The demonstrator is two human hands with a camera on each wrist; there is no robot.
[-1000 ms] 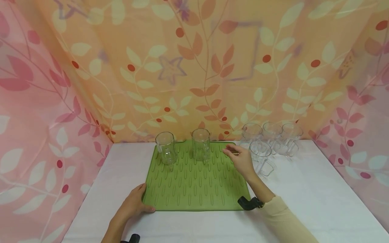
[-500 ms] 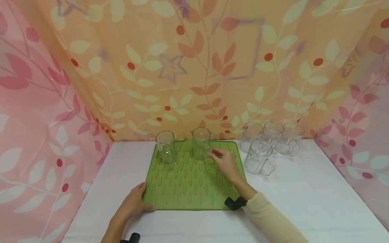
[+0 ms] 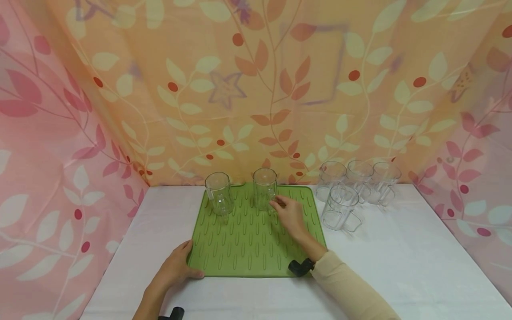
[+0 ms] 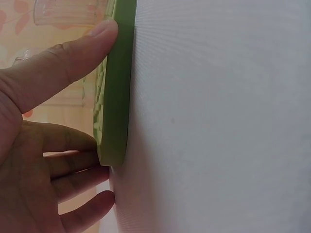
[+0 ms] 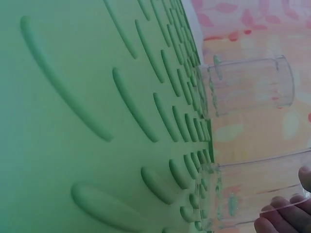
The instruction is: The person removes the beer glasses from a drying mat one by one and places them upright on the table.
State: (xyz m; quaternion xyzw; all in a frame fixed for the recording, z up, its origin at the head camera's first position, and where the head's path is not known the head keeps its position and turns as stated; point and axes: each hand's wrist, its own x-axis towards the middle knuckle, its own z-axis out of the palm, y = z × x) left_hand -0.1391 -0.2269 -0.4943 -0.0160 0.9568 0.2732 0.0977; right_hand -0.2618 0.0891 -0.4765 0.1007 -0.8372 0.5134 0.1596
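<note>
One likely fragile mug [image 3: 263, 190] is offering its handle [image 5: 286, 208]; the right hand [image 3: 290, 217] is pinching it, straight-fingered left hand [image 3: 177, 265] touching the mat [image 3: 256, 249].

1. No text, label, brand or number legible in any view.
2. Only drawn shapes to pass for signs, all on the patterned backdrop [image 3: 180, 35] behind the green mat [image 3: 248, 249].
3. Above the mat, left of its middle: a purple star outline [image 3: 227, 91], soft at the edges.
4. Above the mat, right of its middle: a purple four-cornered outline [image 3: 314, 66], faint on the left side.
5. High above the mat, beyond its left edge: a cut-off purple outline [image 3: 94, 9], too partial to name.
6. Above the mat, well beyond its right edge: a blurred star-like figure [image 3: 460, 84], dotted inside.
</note>
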